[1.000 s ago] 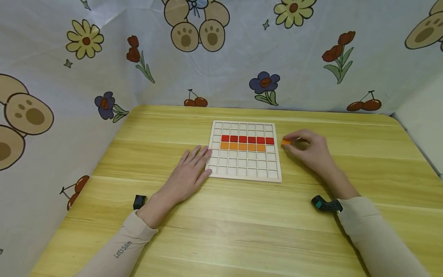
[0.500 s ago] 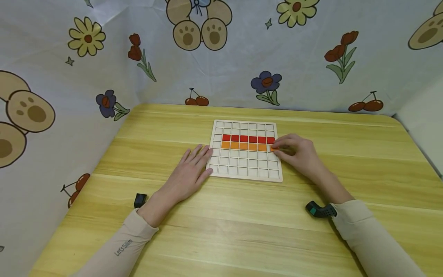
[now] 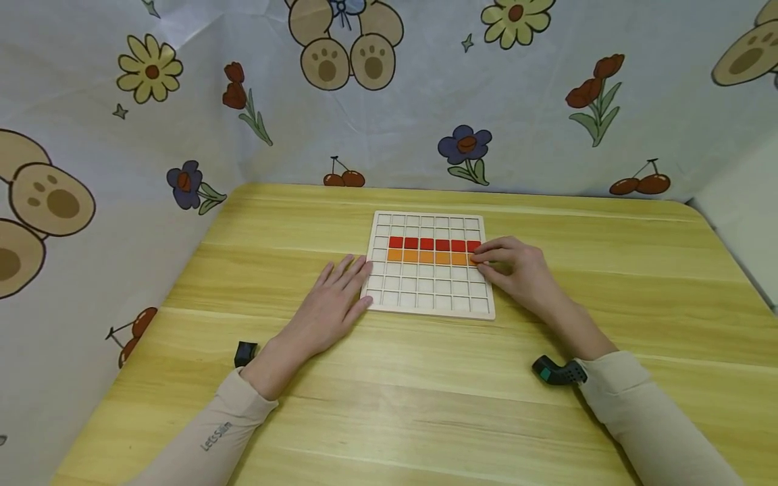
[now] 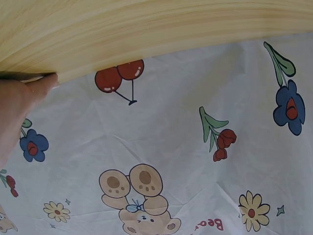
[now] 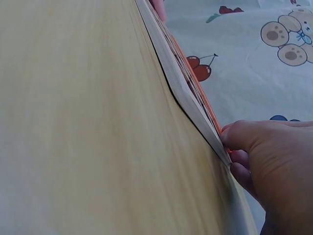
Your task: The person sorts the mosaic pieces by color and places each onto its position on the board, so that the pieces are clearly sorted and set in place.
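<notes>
A pale square grid board [image 3: 425,287] lies on the wooden table. Across it run a row of red square tiles [image 3: 427,244] and, just below, a row of orange square tiles [image 3: 427,257]. At the right end of the orange row, my right hand [image 3: 516,271] pinches an orange tile [image 3: 473,259] between thumb and fingertips, partly covering it. The right wrist view catches this hand [image 5: 276,159] at the board's edge [image 5: 183,95]. My left hand [image 3: 327,307] lies flat, fingers straight, its fingertips and thumb at the board's left edge.
Bare wooden table [image 3: 389,398] surrounds the board. Behind it and to the left hangs a printed cloth [image 3: 389,121] with bears, flowers and cherries. Each wrist wears a black strap device, the right one [image 3: 559,371] near the tabletop.
My right hand has moved left from beside the board, bringing the orange tile to the right end of the orange row. My left hand has stayed in place.
</notes>
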The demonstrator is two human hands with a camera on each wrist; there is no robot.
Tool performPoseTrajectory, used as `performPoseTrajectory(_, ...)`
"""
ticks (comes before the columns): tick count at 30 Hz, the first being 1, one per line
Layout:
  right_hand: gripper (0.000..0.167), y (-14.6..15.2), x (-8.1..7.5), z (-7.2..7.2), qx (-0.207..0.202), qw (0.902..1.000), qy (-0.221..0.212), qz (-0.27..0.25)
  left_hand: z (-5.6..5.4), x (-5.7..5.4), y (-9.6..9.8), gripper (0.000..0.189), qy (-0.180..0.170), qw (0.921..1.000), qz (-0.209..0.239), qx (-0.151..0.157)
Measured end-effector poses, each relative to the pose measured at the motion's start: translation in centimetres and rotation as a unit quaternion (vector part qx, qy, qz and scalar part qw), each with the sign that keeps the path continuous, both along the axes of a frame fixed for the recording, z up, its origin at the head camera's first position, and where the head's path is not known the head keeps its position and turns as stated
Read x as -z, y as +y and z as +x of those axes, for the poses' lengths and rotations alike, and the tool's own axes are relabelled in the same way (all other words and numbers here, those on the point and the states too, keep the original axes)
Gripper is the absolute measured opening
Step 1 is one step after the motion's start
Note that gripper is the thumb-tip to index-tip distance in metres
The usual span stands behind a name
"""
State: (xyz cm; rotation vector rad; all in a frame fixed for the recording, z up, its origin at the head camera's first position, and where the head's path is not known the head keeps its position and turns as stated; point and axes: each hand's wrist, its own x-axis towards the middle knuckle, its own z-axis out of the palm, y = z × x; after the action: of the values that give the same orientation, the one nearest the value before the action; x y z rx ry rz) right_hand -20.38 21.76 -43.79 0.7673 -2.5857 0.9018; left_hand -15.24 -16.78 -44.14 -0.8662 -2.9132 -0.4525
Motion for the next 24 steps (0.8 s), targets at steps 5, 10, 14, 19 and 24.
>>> performPoseTrajectory(5,0.022,0.1,0.3,0.2,0.007,0.9999,0.013,-0.007,0.0,0.2,0.0,0.063,0.001,1.0000,0.003,-0.001)
performPoseTrajectory(10,0.026,0.5,0.6,0.5,0.029,0.9990,0.025,-0.022,-0.1,0.2,0.0,0.064,-0.001,1.0000,0.002,0.000)
performPoseTrajectory(14,0.037,1.3,0.6,1.2,0.052,0.9979,0.025,-0.028,-0.1,0.2,0.1,0.064,-0.001,1.0000,0.004,0.002)
performPoseTrajectory(19,0.048,2.3,0.8,2.6,0.076,0.9965,0.018,-0.029,0.1,0.0,0.1,0.064,-0.004,1.0000,0.006,-0.001)
performPoseTrajectory(24,0.045,3.0,0.9,3.6,0.094,0.9952,0.005,-0.027,0.2,-0.1,0.0,0.064,-0.010,0.9999,0.003,-0.003)
